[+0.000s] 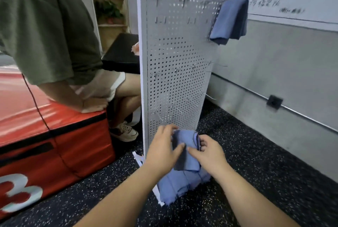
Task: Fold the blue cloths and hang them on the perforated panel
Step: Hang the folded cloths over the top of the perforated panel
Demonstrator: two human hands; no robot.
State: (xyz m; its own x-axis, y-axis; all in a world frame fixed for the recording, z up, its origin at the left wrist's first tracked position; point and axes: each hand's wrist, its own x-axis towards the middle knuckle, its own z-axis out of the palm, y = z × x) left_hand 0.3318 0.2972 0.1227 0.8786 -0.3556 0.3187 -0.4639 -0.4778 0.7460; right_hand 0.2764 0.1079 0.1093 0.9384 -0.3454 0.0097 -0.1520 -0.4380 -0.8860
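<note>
Blue cloth [185, 151]: part-folded, held in both hands low over floor [256, 153], just before panel foot. Left hand [161, 149]: fingers [170, 128] curled over top edge, thumb on face. Right hand [210, 153] pinches right-side layers. Fabric probably light, limp; grip at fold edges or layers slump. Farther: perforated panel [173, 53], upright. Second blue cloth [230, 18] draped on upper-right hook.

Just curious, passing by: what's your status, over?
Left hand and right hand both gripping blue cloth, mid-fold. Folded cloth already hangs on perforated panel, top right. Nothing in the way.
</note>
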